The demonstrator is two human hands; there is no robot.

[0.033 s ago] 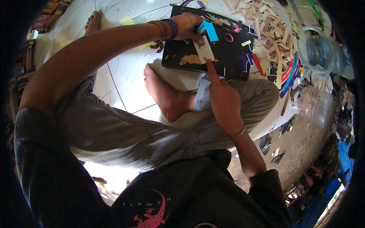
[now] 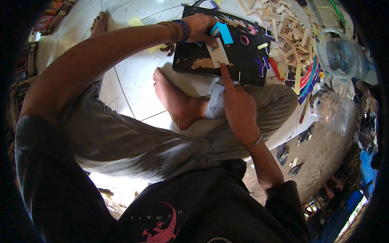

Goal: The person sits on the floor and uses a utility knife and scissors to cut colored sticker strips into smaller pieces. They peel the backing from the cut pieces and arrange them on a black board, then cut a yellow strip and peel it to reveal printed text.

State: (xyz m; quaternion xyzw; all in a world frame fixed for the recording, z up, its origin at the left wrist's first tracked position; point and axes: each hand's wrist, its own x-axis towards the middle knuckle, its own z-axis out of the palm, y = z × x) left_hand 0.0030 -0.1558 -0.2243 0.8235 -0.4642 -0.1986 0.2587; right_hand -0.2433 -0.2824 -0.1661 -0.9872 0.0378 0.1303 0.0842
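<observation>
My left hand is closed at the upper left of a black board. A folded piece of bright blue card stands out from its fingers. Its thumb lies on the upper end of a narrow white card strip, which rests on the board. My right hand comes from below, index finger stretched out with its tip on the strip's lower end; its other fingers look curled and are partly hidden. Scissors with pink-lined loops lie on the board just right of the blue card.
Many small wooden pieces are heaped right of the board. Nearby lie a red object, coloured card strips and a clear plastic container. My bare foot rests on white tiles below the board. Sandals lie at the lower right.
</observation>
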